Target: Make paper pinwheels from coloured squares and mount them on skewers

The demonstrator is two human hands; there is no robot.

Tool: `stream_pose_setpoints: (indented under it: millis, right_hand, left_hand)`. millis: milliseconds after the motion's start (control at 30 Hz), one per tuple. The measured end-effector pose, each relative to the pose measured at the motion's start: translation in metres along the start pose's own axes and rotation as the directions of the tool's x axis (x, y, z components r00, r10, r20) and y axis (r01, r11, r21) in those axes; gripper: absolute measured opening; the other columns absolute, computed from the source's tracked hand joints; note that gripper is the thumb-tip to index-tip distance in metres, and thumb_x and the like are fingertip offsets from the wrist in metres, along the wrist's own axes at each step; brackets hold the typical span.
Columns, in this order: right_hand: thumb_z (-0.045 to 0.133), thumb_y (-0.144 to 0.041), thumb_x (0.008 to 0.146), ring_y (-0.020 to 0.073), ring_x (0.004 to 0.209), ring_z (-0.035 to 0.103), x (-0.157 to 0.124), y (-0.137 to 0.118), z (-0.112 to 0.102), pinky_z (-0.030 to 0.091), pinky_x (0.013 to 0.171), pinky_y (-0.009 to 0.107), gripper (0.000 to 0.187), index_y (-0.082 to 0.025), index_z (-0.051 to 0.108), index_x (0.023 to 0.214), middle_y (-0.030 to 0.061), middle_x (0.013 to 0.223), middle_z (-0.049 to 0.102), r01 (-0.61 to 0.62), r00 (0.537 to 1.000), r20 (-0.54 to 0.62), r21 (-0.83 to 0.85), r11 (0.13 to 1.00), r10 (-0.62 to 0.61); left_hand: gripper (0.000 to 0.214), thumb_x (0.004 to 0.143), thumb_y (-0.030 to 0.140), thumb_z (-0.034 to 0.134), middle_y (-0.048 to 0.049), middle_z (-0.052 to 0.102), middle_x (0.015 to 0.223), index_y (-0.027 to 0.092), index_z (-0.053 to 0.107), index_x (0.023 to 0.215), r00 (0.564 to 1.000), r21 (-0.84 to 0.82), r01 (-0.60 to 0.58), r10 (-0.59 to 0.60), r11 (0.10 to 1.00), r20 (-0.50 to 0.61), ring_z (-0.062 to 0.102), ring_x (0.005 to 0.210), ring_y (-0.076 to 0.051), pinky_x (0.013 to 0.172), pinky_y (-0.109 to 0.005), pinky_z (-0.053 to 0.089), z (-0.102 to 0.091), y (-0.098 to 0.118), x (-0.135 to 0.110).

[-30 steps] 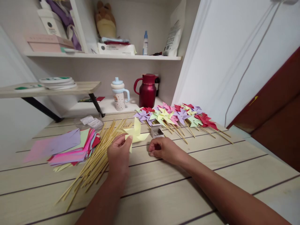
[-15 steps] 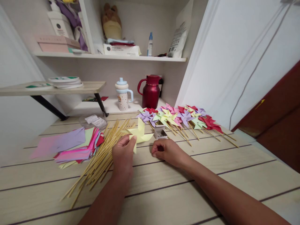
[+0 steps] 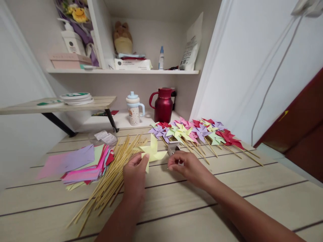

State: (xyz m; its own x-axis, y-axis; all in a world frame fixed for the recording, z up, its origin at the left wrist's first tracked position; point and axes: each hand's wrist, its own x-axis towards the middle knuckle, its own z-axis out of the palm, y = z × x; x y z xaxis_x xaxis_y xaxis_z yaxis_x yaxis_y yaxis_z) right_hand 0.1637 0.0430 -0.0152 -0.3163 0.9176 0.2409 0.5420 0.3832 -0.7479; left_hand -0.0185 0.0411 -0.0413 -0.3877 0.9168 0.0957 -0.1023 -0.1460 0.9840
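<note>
Between thumb and fingers, my left hand (image 3: 135, 171) pinches a pale yellow paper pinwheel (image 3: 153, 151), its blades spread above the table. To the right, my right hand (image 3: 188, 165) is closed in a pinch, apart from the pinwheel; a tiny glint shows at its fingertips, too small to name. Just behind that hand stands a small open box (image 3: 173, 146), partly hidden by it. Left of my left hand lies a loose bundle of thin wooden sticks (image 3: 111, 178). Finished paper pinwheels on sticks (image 3: 200, 131) in several colours lie behind and right of my right hand.
Coloured paper sheets (image 3: 78, 159) are stacked at the left. Behind them is a clear bag with white slips (image 3: 106, 137). A red jug (image 3: 163, 107) and a speckled cup (image 3: 134, 112) stand at the back. A raised wooden shelf (image 3: 101, 102) holds rolls of tape (image 3: 77, 98).
My right hand has lifted slightly and its fingers have shifted, with a small glint now at the tips. My left hand keeps the pinwheel. The whole view has tilted upward a little.
</note>
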Motion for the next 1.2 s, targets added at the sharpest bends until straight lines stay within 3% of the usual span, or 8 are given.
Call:
stream_pose_setpoints:
  millis: [167,433,667,900,1000,1100,1200]
  right_hand:
    - [0.067,-0.025,0.082,0.0188,0.076,0.06,-0.004,-0.015,-0.011,0.043,0.069,0.029,0.01,-0.021,0.066,0.072,0.0015,0.077,0.067,0.1,0.983,-0.169,0.129,0.987,-0.078]
    - [0.07,-0.025,0.082,0.0184,0.076,0.058,-0.008,-0.02,0.008,0.046,0.072,0.031,0.009,-0.024,0.07,0.073,0.0012,0.077,0.064,0.212,0.959,-0.24,0.241,0.947,-0.153]
    - [0.071,-0.024,0.081,0.0172,0.072,0.054,-0.012,-0.025,0.007,0.046,0.066,0.03,0.006,-0.027,0.075,0.077,0.0005,0.075,0.054,0.225,0.929,-0.345,0.235,0.946,-0.135]
    - [0.072,-0.027,0.081,0.0184,0.076,0.055,-0.011,-0.023,0.01,0.047,0.073,0.032,0.006,-0.027,0.076,0.077,0.001,0.077,0.054,0.219,0.935,-0.334,0.265,0.939,-0.124]
    - [0.073,-0.03,0.08,0.0229,0.098,0.056,-0.008,-0.019,0.01,0.046,0.09,0.038,0.006,-0.028,0.075,0.075,0.0041,0.097,0.057,0.225,0.918,-0.381,0.268,0.937,-0.111]
    - [0.074,-0.029,0.079,0.0273,0.123,0.046,-0.005,-0.015,0.004,0.037,0.105,0.044,0.005,-0.028,0.075,0.074,0.0047,0.124,0.054,0.207,0.913,-0.4,0.289,0.935,-0.078]
    - [0.075,-0.027,0.078,0.0282,0.131,0.041,-0.003,-0.013,-0.002,0.03,0.111,0.046,0.004,-0.028,0.074,0.073,0.0035,0.133,0.052,0.182,0.932,-0.357,0.321,0.929,-0.059]
  left_hand:
    - [0.017,0.07,0.032,0.072,-0.0039,0.071,0.092,0.017,0.077,0.078,0.999,0.016,-0.042,0.042,0.999,-0.01,0.064,0.089,-0.022,0.078,-0.03,0.049,0.003,0.001,-0.003]
    - [0.013,0.069,0.033,0.074,-0.0043,0.067,0.089,0.02,0.075,0.069,0.962,0.192,-0.269,0.272,0.944,0.012,0.062,0.085,-0.02,0.079,-0.028,0.047,0.006,0.009,-0.012]
    - [0.008,0.07,0.029,0.073,-0.0031,0.066,0.087,0.021,0.075,0.069,0.926,0.221,-0.369,0.376,0.903,0.01,0.062,0.086,-0.02,0.08,-0.028,0.047,0.008,0.013,-0.015]
    - [0.007,0.071,0.028,0.073,-0.0025,0.065,0.089,0.021,0.074,0.07,0.932,0.209,-0.353,0.362,0.912,-0.008,0.061,0.088,-0.02,0.082,-0.028,0.047,0.005,0.012,-0.015]
    - [0.009,0.07,0.03,0.074,-0.0032,0.066,0.093,0.021,0.075,0.07,0.948,0.179,-0.306,0.317,0.935,-0.035,0.062,0.089,-0.02,0.081,-0.028,0.047,0.005,0.014,-0.016]
    - [0.011,0.068,0.031,0.075,-0.0033,0.068,0.095,0.02,0.075,0.07,0.968,0.111,-0.229,0.238,0.967,-0.082,0.062,0.091,-0.02,0.08,-0.027,0.049,0.006,0.016,-0.016]
    - [0.01,0.067,0.03,0.075,-0.0025,0.067,0.093,0.02,0.075,0.07,0.981,0.049,-0.164,0.169,0.985,-0.1,0.062,0.091,-0.021,0.078,-0.026,0.049,0.007,0.016,-0.015]
